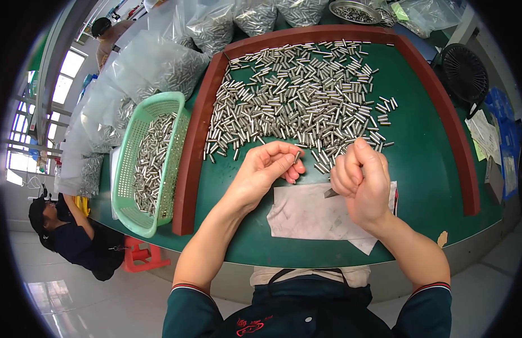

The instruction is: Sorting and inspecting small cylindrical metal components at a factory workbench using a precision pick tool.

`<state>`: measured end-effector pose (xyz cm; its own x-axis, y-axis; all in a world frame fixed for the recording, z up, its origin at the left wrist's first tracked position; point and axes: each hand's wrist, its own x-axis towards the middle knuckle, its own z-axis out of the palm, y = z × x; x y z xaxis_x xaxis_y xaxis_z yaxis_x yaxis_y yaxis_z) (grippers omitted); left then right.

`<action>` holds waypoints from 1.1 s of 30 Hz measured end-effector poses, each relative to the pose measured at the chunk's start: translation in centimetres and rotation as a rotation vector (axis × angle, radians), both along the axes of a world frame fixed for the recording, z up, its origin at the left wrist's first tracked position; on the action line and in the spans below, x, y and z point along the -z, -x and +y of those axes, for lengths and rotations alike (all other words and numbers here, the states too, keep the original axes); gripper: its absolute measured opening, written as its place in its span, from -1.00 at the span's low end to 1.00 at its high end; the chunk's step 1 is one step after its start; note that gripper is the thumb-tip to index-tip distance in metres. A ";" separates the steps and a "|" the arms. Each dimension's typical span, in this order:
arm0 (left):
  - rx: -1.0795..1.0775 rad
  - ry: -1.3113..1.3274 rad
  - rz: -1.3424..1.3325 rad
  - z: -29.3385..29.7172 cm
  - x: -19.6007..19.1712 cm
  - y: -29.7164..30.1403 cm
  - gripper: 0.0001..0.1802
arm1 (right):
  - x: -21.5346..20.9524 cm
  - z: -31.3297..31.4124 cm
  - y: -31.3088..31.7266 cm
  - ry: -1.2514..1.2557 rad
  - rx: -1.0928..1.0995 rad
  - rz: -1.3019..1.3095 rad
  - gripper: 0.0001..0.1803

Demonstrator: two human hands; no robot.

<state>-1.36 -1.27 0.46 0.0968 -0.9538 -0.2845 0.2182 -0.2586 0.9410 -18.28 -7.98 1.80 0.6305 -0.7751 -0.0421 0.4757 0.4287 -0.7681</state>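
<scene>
A small shiny metal pin [297,157] is pinched between the thumb and fingers of my left hand [269,167], just in front of the pile. Beside it my right hand [362,183] is closed, thumb against the bent fingers. A dark grey flat end [331,193] sticks out below that fist; whether the fist grips it, I cannot tell. Under both hands lies a stained, pale cloth [306,214] on the green tabletop. Many loose metal pins [294,96] are spread beyond my hands.
A red-brown raised border [194,146] frames the work area. To its left stands a green basket [123,186] of pins, with plastic bags [159,65] of pins behind. A black fan [465,73] sits at the right. Two other people [69,239] are at the left.
</scene>
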 end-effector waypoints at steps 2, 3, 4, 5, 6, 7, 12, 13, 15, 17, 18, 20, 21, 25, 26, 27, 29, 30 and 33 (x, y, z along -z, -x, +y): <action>-0.005 -0.012 0.034 0.1 -0.1 -0.1 -0.81 | 0.0 0.0 0.1 0.008 -0.001 0.001 -0.52; -0.017 -0.031 0.119 0.1 -0.2 -0.2 -0.80 | 0.0 0.0 0.2 0.007 -0.001 0.001 -0.52; -0.029 -0.050 0.204 0.0 -0.3 -0.3 -0.79 | 0.0 0.0 0.2 0.007 0.000 0.002 -0.52; -0.046 -0.065 0.203 0.1 -0.4 -0.3 -0.77 | 0.0 0.1 0.2 0.010 0.001 0.009 -0.52; -0.051 -0.067 0.201 0.1 -0.5 -0.4 -0.77 | 0.0 0.1 0.1 0.007 -0.003 0.007 -0.52; -0.055 -0.078 0.223 0.1 -0.5 -0.5 -0.76 | 0.0 0.1 0.0 0.004 -0.002 0.008 -0.53; -0.045 -0.087 0.258 -0.1 -0.7 -0.4 -0.74 | 0.0 0.0 0.1 0.013 0.006 0.003 -0.53; -0.049 -0.076 0.270 -0.1 -0.7 -0.5 -0.76 | 0.0 -0.1 0.1 0.011 0.006 0.005 -0.53; -0.083 -0.032 0.281 -0.1 -0.5 -0.3 -0.78 | 0.2 -0.1 0.2 0.004 -0.001 -0.003 -0.53; -0.123 0.012 0.260 0.0 -0.7 -0.2 -0.80 | 0.1 -0.1 0.0 -0.005 -0.005 -0.005 -0.53; -0.082 0.027 0.143 0.2 -0.4 -0.4 -0.82 | 0.0 -0.1 0.0 -0.014 -0.012 -0.013 -0.53; -0.061 0.102 -0.270 0.2 -0.7 0.6 -0.86 | 0.1 -0.1 0.0 -0.020 -0.008 -0.006 -0.52; -0.002 0.137 -0.562 0.1 -0.8 1.0 -0.89 | 0.2 -0.2 0.0 -0.013 -0.008 -0.012 -0.53; 0.131 0.440 -0.997 -0.4 0.0 2.3 -0.81 | 0.3 -0.3 -0.1 -0.005 -0.007 -0.027 -0.53; 0.135 0.498 -1.056 -0.6 0.5 2.2 -0.83 | 0.3 -0.3 -0.1 -0.007 -0.007 -0.029 -0.53; 0.137 0.497 -1.058 -0.6 0.7 2.2 -0.83 | 0.2 -0.2 -0.1 -0.004 -0.003 -0.027 -0.53; 0.169 0.525 -1.144 -0.7 0.8 2.1 -0.85 | 0.2 -0.2 -0.1 -0.001 0.006 -0.028 -0.53; 0.174 0.529 -1.145 -0.7 0.6 2.1 -0.85 | 0.2 -0.3 0.0 0.003 0.005 -0.020 -0.53; 0.176 0.266 -0.879 -0.2 -0.2 2.0 -0.89 | 0.2 -0.3 0.1 -0.003 0.003 -0.017 -0.54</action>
<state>-3.32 -1.46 0.65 0.0221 -0.9984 0.0521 -0.6220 0.0271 0.7825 -18.40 -8.28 1.64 0.6289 -0.7768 -0.0340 0.4900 0.4299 -0.7584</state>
